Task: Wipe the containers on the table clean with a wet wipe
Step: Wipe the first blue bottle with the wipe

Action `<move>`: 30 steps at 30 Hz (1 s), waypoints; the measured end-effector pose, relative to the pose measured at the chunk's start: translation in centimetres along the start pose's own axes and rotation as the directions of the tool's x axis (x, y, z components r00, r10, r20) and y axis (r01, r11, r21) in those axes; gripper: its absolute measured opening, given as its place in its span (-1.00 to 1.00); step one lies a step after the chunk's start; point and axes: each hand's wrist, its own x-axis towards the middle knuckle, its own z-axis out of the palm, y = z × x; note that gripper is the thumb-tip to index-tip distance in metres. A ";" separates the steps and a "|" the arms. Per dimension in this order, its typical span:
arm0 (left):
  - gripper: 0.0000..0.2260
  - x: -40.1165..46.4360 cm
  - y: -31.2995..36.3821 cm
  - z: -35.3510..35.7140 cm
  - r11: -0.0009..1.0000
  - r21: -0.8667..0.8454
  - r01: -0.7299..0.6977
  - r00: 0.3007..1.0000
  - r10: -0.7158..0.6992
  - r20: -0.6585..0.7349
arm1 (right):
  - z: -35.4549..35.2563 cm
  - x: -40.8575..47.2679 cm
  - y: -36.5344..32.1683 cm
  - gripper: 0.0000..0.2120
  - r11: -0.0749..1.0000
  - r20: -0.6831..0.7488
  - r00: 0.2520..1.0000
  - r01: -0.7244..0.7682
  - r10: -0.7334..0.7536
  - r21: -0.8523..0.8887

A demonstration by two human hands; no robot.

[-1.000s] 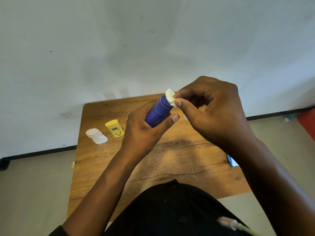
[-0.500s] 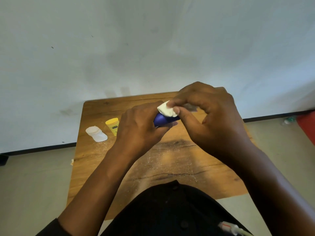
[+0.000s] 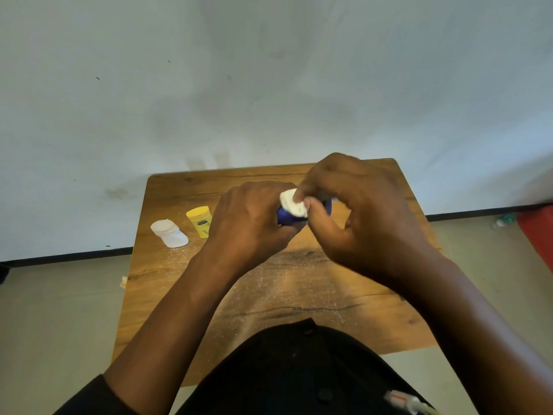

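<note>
- white container [image 3: 169, 233] and yellow container [image 3: 201, 220] lie on surface [image 3: 167, 283], left side
- left hand [image 3: 251, 220] fingers wrapped around blue container [image 3: 284, 217], held above surface
- right hand [image 3: 359, 223] fingers pinch white wet wipe [image 3: 293, 202] against blue container

No legible text anywhere. Dark label patch on the yellow container [image 3: 200, 220], lying on the bench [image 3: 167, 271], too blurred to read; white container [image 3: 169, 233] beside it blank.
</note>
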 end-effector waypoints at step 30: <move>-0.40 -0.6 -2.1 -2.0 0.755 -0.579 0.307 0.817 0.103 0.567 | -1.4 0.1 2.9 -0.81 0.927 0.225 0.974 -0.084 -0.001 0.367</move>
